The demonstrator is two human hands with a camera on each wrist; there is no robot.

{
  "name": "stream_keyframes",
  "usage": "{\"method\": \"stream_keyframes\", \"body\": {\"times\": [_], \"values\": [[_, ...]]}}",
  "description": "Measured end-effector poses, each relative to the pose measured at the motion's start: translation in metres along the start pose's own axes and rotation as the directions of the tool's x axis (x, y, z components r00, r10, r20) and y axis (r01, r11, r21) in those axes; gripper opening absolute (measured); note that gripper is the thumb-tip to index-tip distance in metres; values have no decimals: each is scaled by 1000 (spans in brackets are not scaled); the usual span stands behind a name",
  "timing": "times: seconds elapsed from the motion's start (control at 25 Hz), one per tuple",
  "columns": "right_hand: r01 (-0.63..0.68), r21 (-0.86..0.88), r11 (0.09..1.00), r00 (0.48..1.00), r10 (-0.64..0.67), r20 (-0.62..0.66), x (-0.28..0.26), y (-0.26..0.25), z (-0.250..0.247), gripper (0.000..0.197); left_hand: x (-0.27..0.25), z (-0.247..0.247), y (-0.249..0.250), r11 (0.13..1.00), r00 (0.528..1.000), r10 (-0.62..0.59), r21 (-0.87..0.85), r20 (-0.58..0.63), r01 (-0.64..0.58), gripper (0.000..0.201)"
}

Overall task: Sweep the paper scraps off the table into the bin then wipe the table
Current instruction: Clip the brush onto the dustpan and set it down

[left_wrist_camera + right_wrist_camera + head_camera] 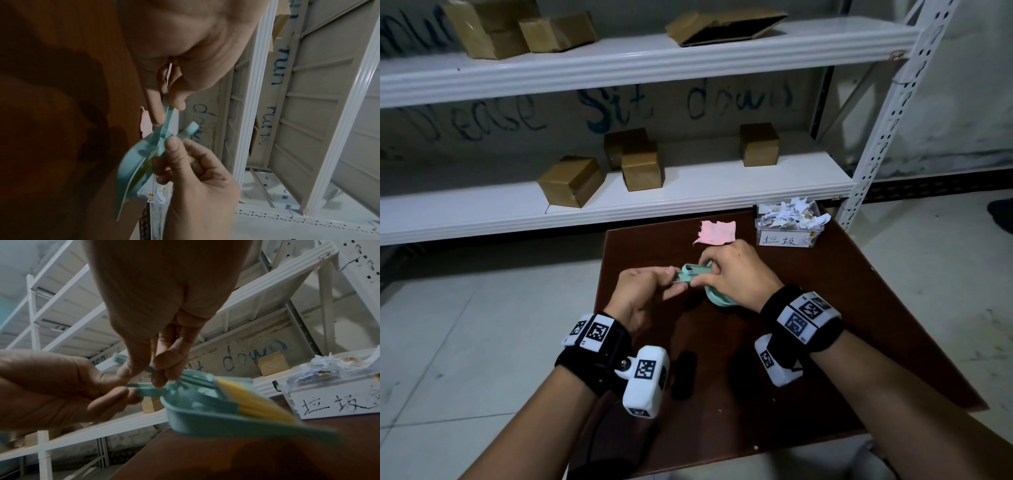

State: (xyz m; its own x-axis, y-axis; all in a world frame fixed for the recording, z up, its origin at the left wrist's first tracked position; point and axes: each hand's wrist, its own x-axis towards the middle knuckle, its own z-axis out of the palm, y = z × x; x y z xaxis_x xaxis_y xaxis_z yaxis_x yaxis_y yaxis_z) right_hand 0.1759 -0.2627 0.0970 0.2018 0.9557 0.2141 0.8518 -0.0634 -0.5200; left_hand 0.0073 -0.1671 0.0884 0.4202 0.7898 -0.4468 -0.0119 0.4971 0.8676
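Note:
A small teal dustpan (717, 298) (205, 418) with a yellow-bristled brush (246, 395) lying in it is held just above the dark brown table (825, 308). My left hand (671, 279) (170, 104) pinches the pan's thin handle. My right hand (705, 270) (156, 376) pinches the brush handle (691, 269) beside it. A clear bin (787, 236) (333, 400) heaped with torn white paper scraps (794, 214) stands at the table's far right corner. A pink cloth (717, 232) (146, 121) lies left of the bin, just beyond my right hand.
A white metal shelf (619, 205) with several cardboard boxes (570, 181) runs behind the table. Its upright post (887, 137) stands close to the bin. A small dark shape (683, 375) lies on the table near my left wrist. Grey tiled floor surrounds the table.

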Motion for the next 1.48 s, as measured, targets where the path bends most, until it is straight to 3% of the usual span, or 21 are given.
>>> {"method": "stream_keyframes", "body": {"times": [0.24, 0.44, 0.64, 0.92, 1.04, 1.48], "values": [[26, -166, 986, 1000, -26, 0, 0, 2, 7, 34, -5, -1, 4, 1000, 998, -3, -6, 56, 3, 16], [119, -155, 981, 993, -121, -1, 1, 12, 15, 35, -7, -1, 2, 998, 991, -47, -33, 122, 52, 18], [361, -227, 904, 923, -381, -49, -2, 11, 17, 44, -6, -4, 2, 993, 984, -37, -108, 175, 57, 31], [491, -408, 770, 826, -560, -63, -3, 11, 19, 22, -6, -4, -1, 999, 974, 8, -41, 228, 2, 21], [420, -319, 850, 873, -474, -114, -2, 12, 22, 5, -4, -2, 0, 997, 975, 68, -42, 209, -61, 23], [103, -336, 936, 971, -168, -170, -3, 17, 14, 48, 13, -22, 9, 995, 991, 71, -83, 112, -62, 23]]}}
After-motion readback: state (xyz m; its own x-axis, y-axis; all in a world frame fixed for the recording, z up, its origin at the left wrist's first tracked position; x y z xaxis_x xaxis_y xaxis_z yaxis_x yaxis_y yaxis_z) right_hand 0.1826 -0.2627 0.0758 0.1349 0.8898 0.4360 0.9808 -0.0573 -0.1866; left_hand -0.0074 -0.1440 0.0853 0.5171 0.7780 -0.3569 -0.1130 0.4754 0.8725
